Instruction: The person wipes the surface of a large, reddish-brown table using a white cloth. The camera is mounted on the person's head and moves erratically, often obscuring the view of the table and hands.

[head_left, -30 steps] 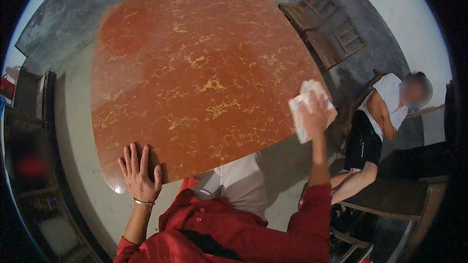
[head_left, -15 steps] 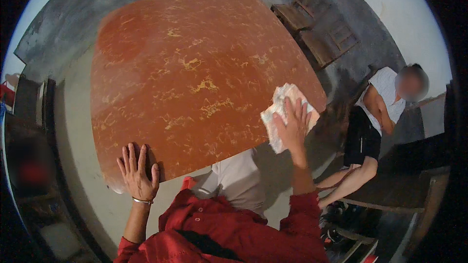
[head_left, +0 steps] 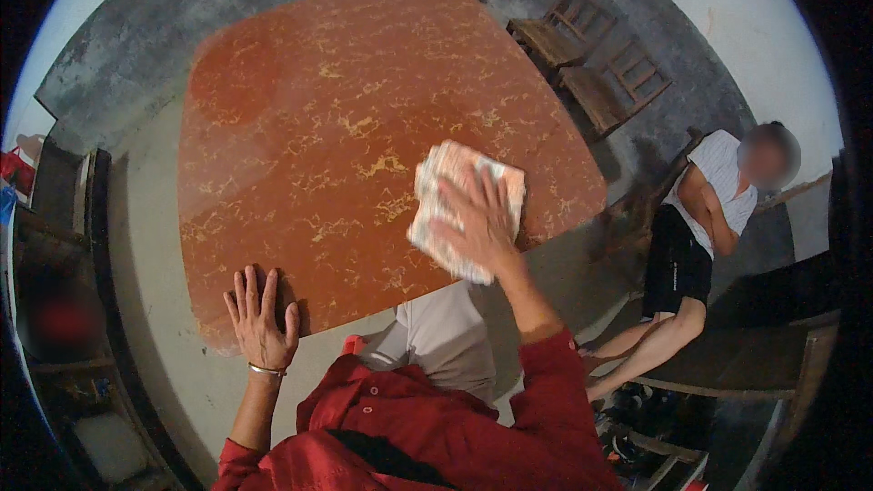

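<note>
On red table (head_left: 300,127): one cloth (head_left: 436,209) under flat right hand (head_left: 477,218); left hand (head_left: 261,318) flat, grip apart.

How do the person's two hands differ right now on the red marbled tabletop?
The left hand lies bare and flat at the near edge of the red marbled tabletop, with a thin metal bracelet at its wrist. The right hand presses a folded pale cloth farther in, near the right edge. Both are spread, palm down.
</note>
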The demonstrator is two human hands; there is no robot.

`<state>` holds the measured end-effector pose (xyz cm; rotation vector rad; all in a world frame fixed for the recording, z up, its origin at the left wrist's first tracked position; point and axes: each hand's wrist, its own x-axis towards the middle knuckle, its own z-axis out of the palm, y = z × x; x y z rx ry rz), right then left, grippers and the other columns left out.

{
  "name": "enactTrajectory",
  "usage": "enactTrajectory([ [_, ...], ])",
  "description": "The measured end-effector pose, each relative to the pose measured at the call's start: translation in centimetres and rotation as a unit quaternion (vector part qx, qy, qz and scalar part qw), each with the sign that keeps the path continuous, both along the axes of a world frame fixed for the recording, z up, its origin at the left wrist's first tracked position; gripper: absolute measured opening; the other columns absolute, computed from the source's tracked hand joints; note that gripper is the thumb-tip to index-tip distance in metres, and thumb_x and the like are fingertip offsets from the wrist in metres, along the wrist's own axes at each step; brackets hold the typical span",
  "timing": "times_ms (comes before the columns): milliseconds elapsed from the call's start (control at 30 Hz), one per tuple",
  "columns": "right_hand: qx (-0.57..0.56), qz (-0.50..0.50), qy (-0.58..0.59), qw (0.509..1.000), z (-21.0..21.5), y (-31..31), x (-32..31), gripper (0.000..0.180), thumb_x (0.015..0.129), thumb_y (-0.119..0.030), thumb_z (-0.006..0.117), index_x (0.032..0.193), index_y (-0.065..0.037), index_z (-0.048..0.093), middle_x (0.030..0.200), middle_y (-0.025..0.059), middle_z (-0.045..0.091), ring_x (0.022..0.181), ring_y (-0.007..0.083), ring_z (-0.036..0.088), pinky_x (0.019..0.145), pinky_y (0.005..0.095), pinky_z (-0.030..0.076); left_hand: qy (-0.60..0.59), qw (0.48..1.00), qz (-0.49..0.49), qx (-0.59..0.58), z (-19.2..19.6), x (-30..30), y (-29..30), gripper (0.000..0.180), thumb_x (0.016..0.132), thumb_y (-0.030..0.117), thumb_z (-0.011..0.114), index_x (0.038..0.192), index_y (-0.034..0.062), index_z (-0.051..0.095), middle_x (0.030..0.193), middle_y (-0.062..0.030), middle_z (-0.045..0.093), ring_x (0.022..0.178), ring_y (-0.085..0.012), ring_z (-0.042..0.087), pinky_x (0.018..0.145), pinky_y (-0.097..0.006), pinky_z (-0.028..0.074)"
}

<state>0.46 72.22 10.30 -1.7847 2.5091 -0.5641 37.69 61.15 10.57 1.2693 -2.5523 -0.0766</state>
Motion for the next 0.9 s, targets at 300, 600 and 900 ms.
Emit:
enactTrajectory([
  [300, 0.031, -0.287, 0.011, 0.957, -0.9, 8.6, -13.4, 0.067, 0.090, -0.051, 0.059, 0.147, -0.020, 0.043, 0.157, 0.0150, 0.028, 0.146, 0.0377, 0.020, 0.118, 0.0564, 0.009, -0.006, 1.000, -0.002, 0.001, 0.0, -0.2, 0.4, 0.056, 0.089, 0.034, 0.056, 0.140, 0.0136, 0.052, 0.154, -0.0183, 0.033, 0.145, -0.0391, 0.026, 0.117, -0.058, 0.014],
  [600, -0.048, -0.030, 0.032, 0.998, -2.8, -3.6, -6.6, 0.065, 0.082, -0.060, 0.063, 0.137, -0.025, 0.055, 0.153, 0.0119, 0.035, 0.142, 0.0395, 0.026, 0.117, 0.0568, 0.015, 0.001, 1.000, -0.006, 0.000, 0.1, -0.4, -0.2, 0.055, 0.089, 0.034, 0.056, 0.140, 0.0132, 0.052, 0.154, -0.0185, 0.034, 0.145, -0.0397, 0.025, 0.117, -0.058, 0.014],
  [900, 0.017, -0.053, -0.023, 0.998, -0.2, 6.3, -6.8, 0.066, 0.085, -0.051, 0.065, 0.140, -0.017, 0.052, 0.158, 0.0099, 0.030, 0.144, 0.0382, 0.024, 0.118, 0.0546, 0.012, -0.007, 1.000, 0.000, 0.017, 0.3, -0.1, 0.4, 0.057, 0.089, 0.035, 0.056, 0.140, 0.0122, 0.051, 0.155, -0.0195, 0.032, 0.145, -0.0403, 0.024, 0.117, -0.059, 0.013],
])
